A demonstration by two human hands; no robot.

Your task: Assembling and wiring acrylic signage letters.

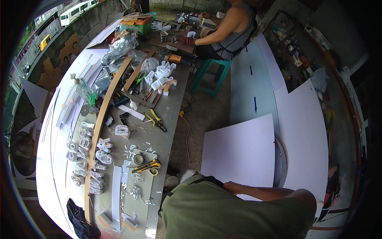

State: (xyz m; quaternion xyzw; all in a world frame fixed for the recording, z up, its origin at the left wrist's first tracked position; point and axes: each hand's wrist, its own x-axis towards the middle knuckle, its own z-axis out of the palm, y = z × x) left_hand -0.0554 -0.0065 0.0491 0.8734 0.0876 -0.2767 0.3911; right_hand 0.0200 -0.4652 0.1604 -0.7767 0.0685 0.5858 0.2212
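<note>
My right forearm crosses in front of my green shirt from the right. At its end my right hand rests by my waist, next to dark cloth. Its fingers are hidden, so any held thing cannot be made out. My left hand does not show. Left of my body, on the grey worktable, lie a yellow-and-black utility knife, a tape roll, scissors and yellow-handled pliers. Beyond them are several white channel letters with small light modules inside, and loose white bits.
A long brown strip runs along the table. A co-worker sits on a teal stool at the far end, near an angle grinder. Large white sheets stand on my right. A yellow cord crosses the floor.
</note>
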